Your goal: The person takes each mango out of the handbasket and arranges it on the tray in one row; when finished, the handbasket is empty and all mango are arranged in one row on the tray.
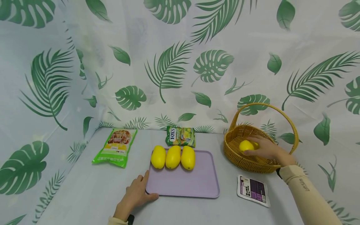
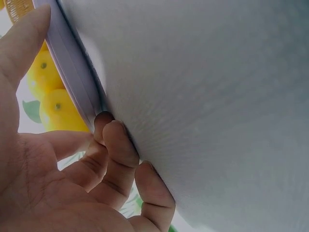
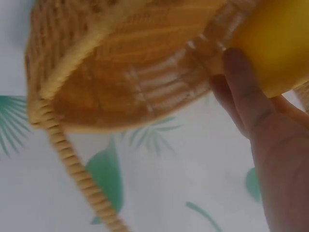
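Leaf-print backdrop behind a FOX'S candy bag [image 1: 180, 136]; sleeve [image 1: 302, 184] reads "Lexcam".

1. A green plastic snack bag [image 1: 115, 147] lies at the table's far left.
2. A green Fox's candy bag [image 1: 180, 136] lies by the leaf-print backdrop [image 1: 180, 62].
3. A white-and-purple flat packet [image 1: 253, 190] lies nearer the front.

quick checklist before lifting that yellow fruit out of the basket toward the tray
1. Right hand grips the yellow fruit: ok, fingers curl round it.
2. Fruit still inside the wicker basket: ok.
3. Basket handle clear of the lift path: cannot tell, it arches over the hand.
4. Left hand steadies the lilac tray: ok, at its near left corner.
5. Free room on the tray: ok, three yellow fruits fill only the far edge.
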{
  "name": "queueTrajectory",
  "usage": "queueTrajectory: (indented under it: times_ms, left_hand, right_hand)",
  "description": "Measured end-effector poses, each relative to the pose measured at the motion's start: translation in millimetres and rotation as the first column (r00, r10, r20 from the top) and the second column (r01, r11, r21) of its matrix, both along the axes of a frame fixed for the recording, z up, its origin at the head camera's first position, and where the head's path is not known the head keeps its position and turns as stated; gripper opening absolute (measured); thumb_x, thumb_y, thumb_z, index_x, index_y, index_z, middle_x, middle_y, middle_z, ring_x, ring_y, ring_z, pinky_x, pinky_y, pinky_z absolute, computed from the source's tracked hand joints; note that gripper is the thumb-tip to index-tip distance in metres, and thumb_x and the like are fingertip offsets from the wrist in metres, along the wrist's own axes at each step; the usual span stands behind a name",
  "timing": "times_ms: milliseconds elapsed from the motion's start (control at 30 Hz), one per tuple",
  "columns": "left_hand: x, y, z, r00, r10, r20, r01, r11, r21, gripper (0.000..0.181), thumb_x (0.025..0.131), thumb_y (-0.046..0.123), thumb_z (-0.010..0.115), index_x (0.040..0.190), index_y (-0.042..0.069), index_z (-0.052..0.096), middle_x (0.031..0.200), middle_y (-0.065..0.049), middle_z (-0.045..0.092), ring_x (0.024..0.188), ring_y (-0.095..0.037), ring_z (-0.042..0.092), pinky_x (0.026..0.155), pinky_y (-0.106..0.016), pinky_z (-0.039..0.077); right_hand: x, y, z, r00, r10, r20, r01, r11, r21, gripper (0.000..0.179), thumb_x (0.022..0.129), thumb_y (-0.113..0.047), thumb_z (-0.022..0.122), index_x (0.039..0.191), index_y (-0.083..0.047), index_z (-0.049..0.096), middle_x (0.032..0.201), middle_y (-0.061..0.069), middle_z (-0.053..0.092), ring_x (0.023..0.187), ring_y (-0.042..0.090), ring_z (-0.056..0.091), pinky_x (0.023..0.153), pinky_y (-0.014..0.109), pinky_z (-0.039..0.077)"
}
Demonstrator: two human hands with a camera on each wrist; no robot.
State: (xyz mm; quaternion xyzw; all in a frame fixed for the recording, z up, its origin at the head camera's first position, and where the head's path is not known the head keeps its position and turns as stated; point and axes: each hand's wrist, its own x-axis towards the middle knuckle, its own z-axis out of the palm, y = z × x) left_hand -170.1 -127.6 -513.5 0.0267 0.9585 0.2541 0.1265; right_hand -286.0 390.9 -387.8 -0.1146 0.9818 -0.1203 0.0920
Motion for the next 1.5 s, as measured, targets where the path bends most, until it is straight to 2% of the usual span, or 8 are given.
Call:
queueTrajectory:
  times_ms: [300, 533, 833, 1100, 1333, 1500]
  left_hand:
    - [0.3, 0.2, -1.2, 1.000, 0.001, -0.002, -0.001, 1.000, -0.006, 0.110, 0.071, 0.054, 0.086, 0.154, 0.002, 0.035, 0.134, -0.024, 0.054, 0.115, -0.039, 0.056, 0.090, -0.073, 0.043]
    - [-0.7, -0.7, -2.2, 1.000, -0.005, -0.002, 0.005, 1.000, -0.003, 0.110, 0.072, 0.054, 0.086, 0.154, 0.002, 0.035, 0.135, -0.025, 0.054, 0.116, -0.040, 0.056, 0.090, -0.073, 0.043]
    - [-0.4, -0.8, 0.4, 1.000, 0.003, 0.003, -0.003, 1.000, 0.000, 0.110, 0.072, 0.054, 0.085, 0.154, 0.002, 0.035, 0.134, -0.025, 0.054, 0.115, -0.039, 0.056, 0.091, -0.073, 0.042]
    - [0.3, -0.8, 0.3, 1.000, 0.004, 0.014, -0.004, 1.000, 0.004, 0.110, 0.072, 0.054, 0.085, 0.155, 0.003, 0.034, 0.135, -0.025, 0.054, 0.116, -0.039, 0.055, 0.092, -0.073, 0.042]
    - [-0.7, -0.9, 0.1, 1.000, 0.006, 0.014, -0.005, 1.000, -0.003, 0.111, 0.072, 0.055, 0.085, 0.155, 0.003, 0.034, 0.134, -0.025, 0.054, 0.115, -0.038, 0.056, 0.091, -0.073, 0.042]
    - [-0.1, -0.7, 0.1, 1.000, -0.001, 0.006, 0.001, 1.000, 0.006, 0.111, 0.072, 0.055, 0.085, 0.155, 0.003, 0.034, 0.134, -0.024, 0.054, 0.114, -0.038, 0.056, 0.090, -0.072, 0.043]
  right_hand:
    - [4.4, -33, 6.9, 0.991, 0.116, -0.070, -0.120, 0.992, -0.048, 0.081, 0.087, -0.056, 0.070, 0.147, -0.007, 0.048, 0.156, 0.032, 0.034, 0.139, 0.057, 0.034, 0.104, 0.073, 0.037]
    - [5.5, -58, 7.5, 0.987, 0.149, -0.064, -0.154, 0.986, -0.070, 0.082, 0.086, -0.057, 0.071, 0.150, -0.011, 0.047, 0.159, 0.026, 0.031, 0.140, 0.055, 0.036, 0.104, 0.070, 0.039]
    - [1.1, -90, 0.6, 0.971, 0.229, -0.071, -0.237, 0.964, -0.122, 0.080, 0.085, -0.050, 0.075, 0.150, -0.013, 0.047, 0.162, 0.025, 0.028, 0.142, 0.055, 0.033, 0.108, 0.071, 0.034]
    - [0.0, -118, -25.4, 0.953, 0.297, -0.057, -0.302, 0.940, -0.160, 0.078, 0.080, -0.049, 0.080, 0.145, -0.014, 0.054, 0.162, 0.025, 0.026, 0.145, 0.053, 0.031, 0.110, 0.072, 0.032]
    - [-3.0, -134, -52.2, 0.948, 0.318, 0.008, -0.310, 0.931, -0.192, 0.075, 0.080, -0.046, 0.080, 0.143, -0.015, 0.056, 0.161, 0.025, 0.030, 0.143, 0.048, 0.037, 0.108, 0.064, 0.039]
    - [-4.8, -138, -65.8, 0.942, 0.333, 0.039, -0.318, 0.924, -0.213, 0.075, 0.079, -0.040, 0.083, 0.143, -0.012, 0.056, 0.161, 0.026, 0.030, 0.143, 0.048, 0.037, 0.109, 0.063, 0.039]
